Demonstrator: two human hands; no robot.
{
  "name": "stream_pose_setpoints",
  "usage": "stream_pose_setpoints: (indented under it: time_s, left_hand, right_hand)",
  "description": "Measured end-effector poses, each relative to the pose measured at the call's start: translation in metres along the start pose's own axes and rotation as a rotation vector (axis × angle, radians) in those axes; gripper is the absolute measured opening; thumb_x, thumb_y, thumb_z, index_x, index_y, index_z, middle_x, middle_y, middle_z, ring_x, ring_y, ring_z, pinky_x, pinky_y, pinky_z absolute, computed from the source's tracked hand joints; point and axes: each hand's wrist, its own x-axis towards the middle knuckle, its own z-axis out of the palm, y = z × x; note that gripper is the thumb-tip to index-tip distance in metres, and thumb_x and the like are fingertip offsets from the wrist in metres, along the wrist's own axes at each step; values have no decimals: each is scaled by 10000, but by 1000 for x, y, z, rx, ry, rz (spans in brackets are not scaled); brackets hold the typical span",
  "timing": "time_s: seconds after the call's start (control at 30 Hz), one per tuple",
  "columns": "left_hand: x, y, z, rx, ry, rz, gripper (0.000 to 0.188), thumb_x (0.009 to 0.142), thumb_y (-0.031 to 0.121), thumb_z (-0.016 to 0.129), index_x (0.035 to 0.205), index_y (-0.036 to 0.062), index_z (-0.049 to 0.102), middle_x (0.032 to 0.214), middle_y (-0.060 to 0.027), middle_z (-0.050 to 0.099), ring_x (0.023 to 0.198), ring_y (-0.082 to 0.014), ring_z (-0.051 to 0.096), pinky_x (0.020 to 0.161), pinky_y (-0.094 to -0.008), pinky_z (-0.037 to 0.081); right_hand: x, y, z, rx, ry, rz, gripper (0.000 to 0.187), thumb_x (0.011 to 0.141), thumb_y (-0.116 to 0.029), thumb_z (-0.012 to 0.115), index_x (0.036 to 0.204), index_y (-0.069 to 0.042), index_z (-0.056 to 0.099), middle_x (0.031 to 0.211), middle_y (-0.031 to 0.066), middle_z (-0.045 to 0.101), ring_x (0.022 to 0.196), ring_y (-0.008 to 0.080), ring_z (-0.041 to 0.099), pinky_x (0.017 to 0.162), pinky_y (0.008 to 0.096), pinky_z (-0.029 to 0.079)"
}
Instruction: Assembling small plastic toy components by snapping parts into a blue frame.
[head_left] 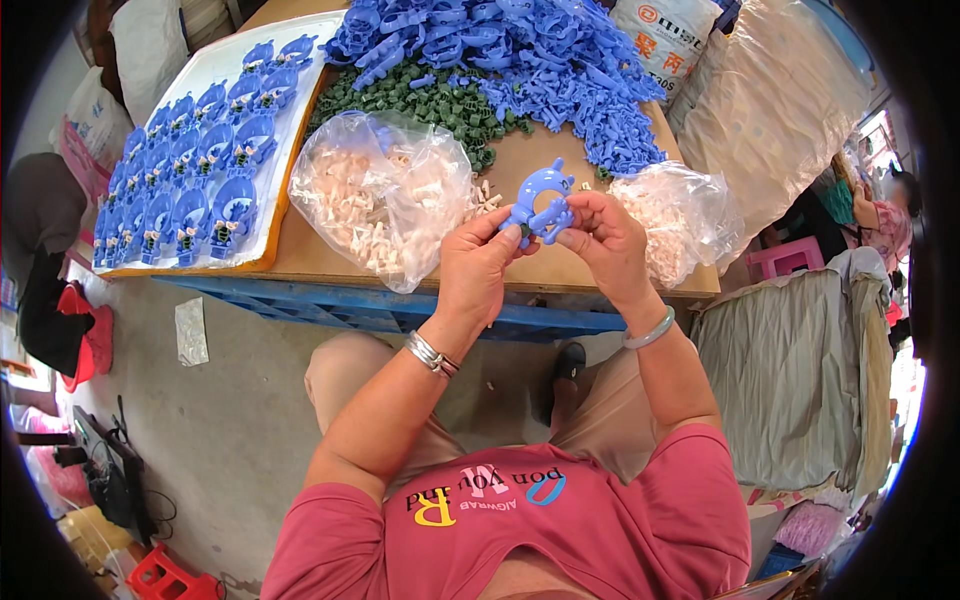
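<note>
Both hands are raised over the table's near edge around one glossy blue plastic toy part (543, 183), which has a curved, ring-like body and a small knob on top. My left hand (473, 262) pinches its lower left side, where a small dark green piece shows at the fingertips. My right hand (612, 250) is closed at the part's right side, with thumb and fingers on a smaller blue figure-like piece (552, 217). Whether the two blue pieces are joined is hard to see. Close to my left hand lies an open clear bag (375, 190) of small pale pieces.
A white tray (291, 125) with rows of assembled blue toys stands at the left. Piles of blue parts (480, 45) and dark green pieces (410, 105) cover the table's back. Another bag of pale pieces (668, 215) sits right. A cloth-covered stack (785, 370) stands beside me.
</note>
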Motion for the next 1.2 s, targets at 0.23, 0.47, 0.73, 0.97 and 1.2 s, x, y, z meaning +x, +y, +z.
stream_pose_setpoints:
  time_s: [0.23,0.47,0.73,0.97,1.2]
  left_hand:
    - [-1,-3,-1,28,-16,9,238,821,-24,507,1050,-61,558,912,-89,602,758,-140,583,682,-271,509]
    - [-4,-2,1,87,-26,12,244,820,-17,512,1055,-60,560,906,-84,600,757,-132,571,675,-270,507]
    - [-5,-7,-2,141,-10,-6,263,829,-6,513,1078,-89,525,954,-135,595,795,-188,596,719,-317,518]
    - [0,-5,0,-24,62,6,265,824,-22,511,1083,-74,531,945,-99,597,776,-149,587,712,-275,507]
    - [-1,0,-5,8,-19,56,285,838,13,516,1114,-60,510,1016,-126,584,865,-197,590,773,-343,516]
  right_hand:
    - [3,-1,-5,-28,5,41,178,755,51,598,905,2,515,756,-3,545,677,48,505,609,182,434]
    - [1,-4,-7,-82,-12,21,158,756,59,588,881,-3,514,751,-3,539,668,45,496,600,179,427]
    - [1,3,-8,-60,-74,80,193,768,47,586,933,-3,500,811,19,560,754,68,541,667,202,457]
    - [3,16,6,354,63,131,366,761,-8,622,1085,-8,452,912,44,560,840,90,533,731,225,450]
    - [5,19,13,498,19,177,570,733,-144,685,1205,-13,393,953,58,569,779,131,550,657,245,445]
